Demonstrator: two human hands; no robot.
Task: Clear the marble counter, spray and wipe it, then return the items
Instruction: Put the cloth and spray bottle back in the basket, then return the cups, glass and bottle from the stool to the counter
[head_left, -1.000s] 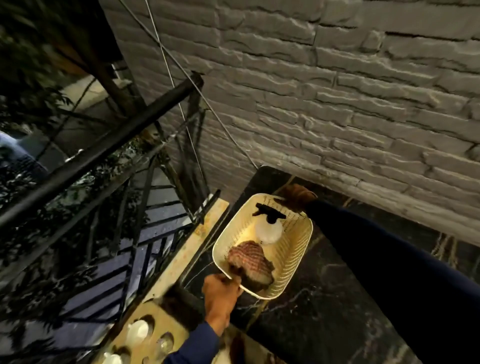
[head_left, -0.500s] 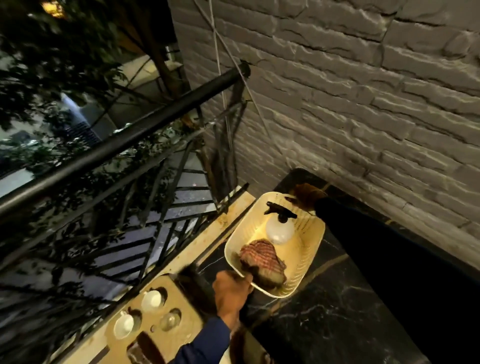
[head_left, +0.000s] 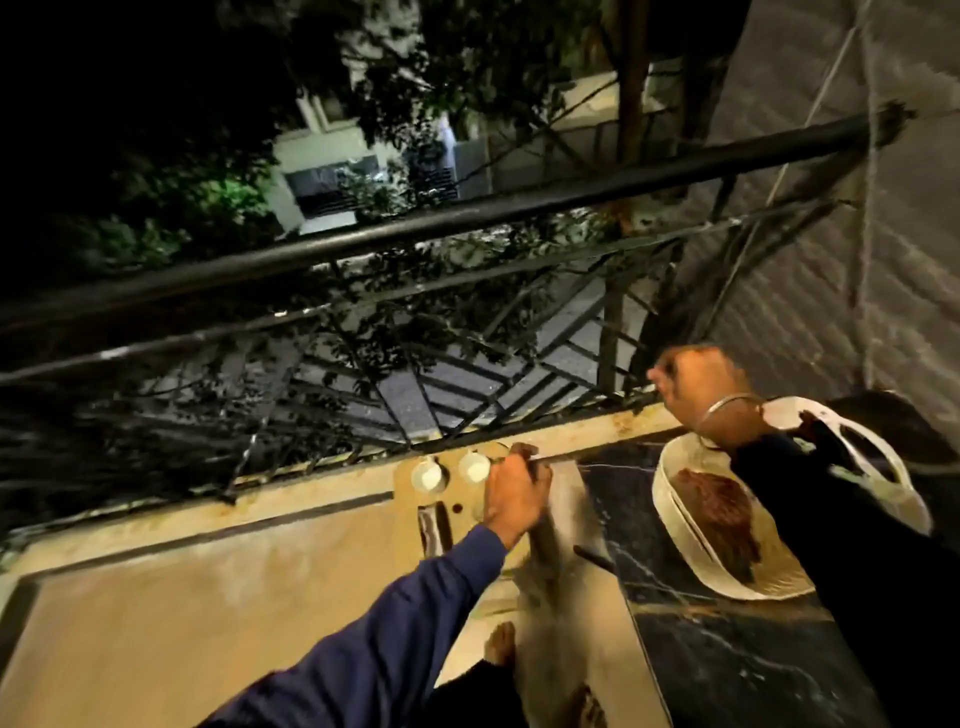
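Observation:
A cream plastic basket (head_left: 691, 551) rests on the black marble counter (head_left: 727, 670) near its far left corner. In it lies a red checked cloth (head_left: 719, 514); my right arm covers the rest of the basket. My right hand (head_left: 698, 389) hovers just past the basket's far rim, fingers curled in a fist, with nothing visible in it. My left hand (head_left: 514, 491) is off the basket and lies on the right end of a wooden tray (head_left: 434, 501) left of the counter, fingers bent over its edge. What they grip is hidden. Two white cups (head_left: 451, 473) stand on the tray.
A black metal railing (head_left: 467, 223) runs across just beyond the tray and counter, above a beige ledge (head_left: 311, 499). A grey brick wall (head_left: 883, 260) closes off the right side. Below are the beige floor (head_left: 208, 623) and a bare foot (head_left: 501, 644).
My left hand let go of the basket's near rim and moved left onto the tray. My right hand came off the basket's far rim. The view swung left toward the railing.

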